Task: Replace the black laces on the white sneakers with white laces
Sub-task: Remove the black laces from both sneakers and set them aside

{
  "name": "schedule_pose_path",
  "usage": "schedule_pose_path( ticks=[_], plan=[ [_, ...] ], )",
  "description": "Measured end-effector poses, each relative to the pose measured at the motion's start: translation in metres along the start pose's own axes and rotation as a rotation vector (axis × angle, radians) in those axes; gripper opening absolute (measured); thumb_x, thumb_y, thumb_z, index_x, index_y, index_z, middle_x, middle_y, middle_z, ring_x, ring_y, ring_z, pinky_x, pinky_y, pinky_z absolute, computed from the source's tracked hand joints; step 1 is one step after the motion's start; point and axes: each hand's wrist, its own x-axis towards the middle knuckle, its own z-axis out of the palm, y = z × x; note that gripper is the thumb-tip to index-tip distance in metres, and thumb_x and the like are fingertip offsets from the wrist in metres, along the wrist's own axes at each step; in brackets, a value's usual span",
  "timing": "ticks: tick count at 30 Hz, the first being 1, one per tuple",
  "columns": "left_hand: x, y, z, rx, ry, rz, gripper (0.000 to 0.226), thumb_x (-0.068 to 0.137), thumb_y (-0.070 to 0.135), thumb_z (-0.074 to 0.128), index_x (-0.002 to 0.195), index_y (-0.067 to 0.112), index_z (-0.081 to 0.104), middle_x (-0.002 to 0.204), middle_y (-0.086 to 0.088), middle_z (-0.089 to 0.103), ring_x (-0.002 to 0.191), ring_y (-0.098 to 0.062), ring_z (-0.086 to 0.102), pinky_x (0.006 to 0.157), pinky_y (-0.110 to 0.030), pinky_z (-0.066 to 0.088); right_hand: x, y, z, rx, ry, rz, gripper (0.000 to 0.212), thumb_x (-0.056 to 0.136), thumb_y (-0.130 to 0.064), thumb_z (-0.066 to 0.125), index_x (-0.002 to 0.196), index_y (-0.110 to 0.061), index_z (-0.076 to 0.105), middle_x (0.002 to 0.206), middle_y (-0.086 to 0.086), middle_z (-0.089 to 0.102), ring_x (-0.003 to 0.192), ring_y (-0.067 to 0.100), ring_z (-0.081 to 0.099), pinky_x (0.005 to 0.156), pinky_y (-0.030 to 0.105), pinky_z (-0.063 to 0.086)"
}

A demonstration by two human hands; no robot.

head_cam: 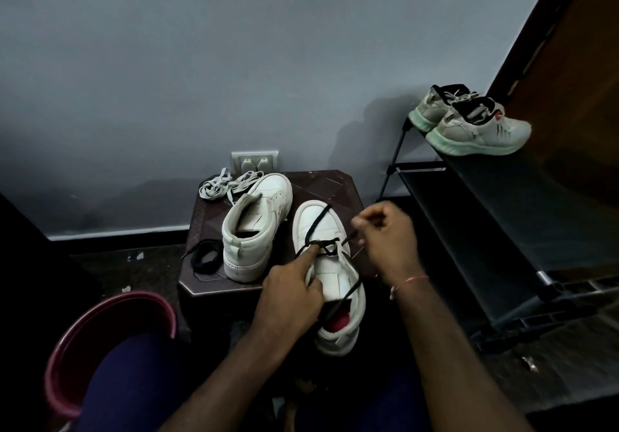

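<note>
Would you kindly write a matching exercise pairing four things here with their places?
Things:
1. loose black lace coil
2. bundle of white laces
3. pair of green-soled grey sneakers
4. white sneaker partly threaded with black lace

Places:
A. atop the black rack
B. held by the left hand
C. the brown table's far edge, by the wall socket
D. the table's near-left corner

Pairs: 1-D; 2-C; 3-A; 4-B

Your white sneaker [330, 274] looks smooth, matt leather; black lace [318, 223] woven cloth; brown table [328, 185] glossy plastic

Two sneakers [288, 240] on table [331, 185]
</note>
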Motion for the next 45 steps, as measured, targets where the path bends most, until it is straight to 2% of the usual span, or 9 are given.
schedule_pose_path(
  ticks=[3, 8, 13, 18, 23, 27, 33, 38, 45],
  plan=[
    [-0.001, 0.001, 0.0, 0.023, 0.014, 0.0, 0.064, 0.07, 0.03, 0.044, 0.134, 0.032, 0.054, 0.103, -0.014, 0.072, 0.094, -0.028, 0.068, 0.086, -0.039, 0.054, 0.012, -0.003, -0.003, 0.165, 0.018, 0.053, 0.017, 0.088, -0.002, 0.067, 0.081, -0.014, 0.057, 0.069, 0.006, 0.06, 0.046, 0.003, 0.055, 0.047, 0.021, 0.048],
    [0.001, 0.001, 0.003, 0.08, 0.023, 0.034, 0.063, 0.071, 0.03, 0.043, 0.134, 0.035, 0.052, 0.095, -0.016, 0.071, 0.088, -0.032, 0.066, 0.081, -0.041, 0.054, -0.007, 0.01, 0.001, -0.194, -0.317, 0.029, 0.023, 0.082, -0.02, 0.075, 0.104, -0.025, 0.068, 0.07, -0.001, 0.063, 0.059, 0.007, 0.057, 0.059, 0.02, 0.045],
    [-0.001, 0.004, 0.001, 0.149, 0.012, 0.039, 0.058, 0.078, 0.024, 0.05, 0.135, 0.034, 0.052, 0.098, -0.016, 0.071, 0.09, -0.034, 0.065, 0.082, -0.042, 0.054, -0.009, 0.006, 0.005, -0.129, -0.254, -0.041, 0.016, 0.085, -0.004, 0.069, 0.083, -0.02, 0.071, 0.074, -0.004, 0.069, 0.061, 0.001, 0.059, 0.063, 0.016, 0.047],
    [0.0, 0.003, -0.002, 0.141, -0.001, 0.021, 0.06, 0.078, 0.024, 0.049, 0.137, 0.037, 0.049, 0.094, -0.016, 0.071, 0.089, -0.033, 0.066, 0.083, -0.042, 0.054, 0.021, -0.003, -0.003, 0.182, 0.076, 0.011, 0.021, 0.091, -0.002, 0.06, 0.083, -0.021, 0.065, 0.07, 0.002, 0.062, 0.055, 0.004, 0.052, 0.053, 0.023, 0.046],
    [-0.001, 0.006, 0.002, 0.149, 0.003, 0.03, 0.059, 0.082, 0.019, 0.053, 0.139, 0.033, 0.047, 0.103, -0.017, 0.07, 0.099, -0.034, 0.064, 0.087, -0.042, 0.052, -0.003, 0.001, -0.003, -0.129, -0.365, 0.053, 0.014, 0.085, -0.015, 0.073, 0.099, -0.018, 0.071, 0.089, 0.003, 0.071, 0.074, 0.009, 0.063, 0.072, 0.025, 0.053],
    [-0.002, 0.009, 0.002, 0.176, -0.009, 0.029, 0.06, 0.082, 0.019, 0.055, 0.138, 0.035, 0.046, 0.098, -0.017, 0.07, 0.095, -0.035, 0.064, 0.085, -0.042, 0.052, -0.012, 0.003, 0.003, -0.201, -0.294, -0.059, 0.019, 0.083, -0.003, 0.071, 0.081, -0.022, 0.072, 0.077, -0.006, 0.072, 0.068, 0.001, 0.064, 0.07, 0.017, 0.05],
    [-0.001, 0.007, -0.004, 0.14, 0.005, 0.01, 0.059, 0.081, 0.02, 0.05, 0.138, 0.036, 0.046, 0.1, -0.016, 0.07, 0.094, -0.034, 0.065, 0.087, -0.042, 0.052, 0.021, -0.015, -0.001, 0.165, 0.059, 0.001, 0.019, 0.086, 0.002, 0.066, 0.082, -0.017, 0.068, 0.073, 0.001, 0.067, 0.046, 0.003, 0.055, 0.053, 0.022, 0.047],
    [0.001, 0.006, -0.002, 0.083, -0.004, 0.01, 0.061, 0.076, 0.027, 0.046, 0.135, 0.04, 0.047, 0.092, -0.014, 0.07, 0.083, -0.031, 0.066, 0.081, -0.041, 0.054, -0.007, -0.016, 0.003, -0.31, -0.404, -0.026, 0.02, 0.083, -0.017, 0.075, 0.102, -0.017, 0.071, 0.091, 0.001, 0.07, 0.075, 0.009, 0.063, 0.07, 0.021, 0.05],
    [0.003, 0.008, -0.004, 0.092, -0.006, 0.001, 0.059, 0.079, 0.022, 0.05, 0.137, 0.036, 0.048, 0.099, -0.017, 0.07, 0.093, -0.033, 0.065, 0.087, -0.042, 0.052, 0.008, -0.015, 0.001, -0.062, -0.107, -0.016, 0.033, 0.084, 0.008, 0.063, 0.071, -0.022, 0.064, 0.066, -0.002, 0.065, 0.048, -0.003, 0.055, 0.054, 0.015, 0.048]
  ],
)
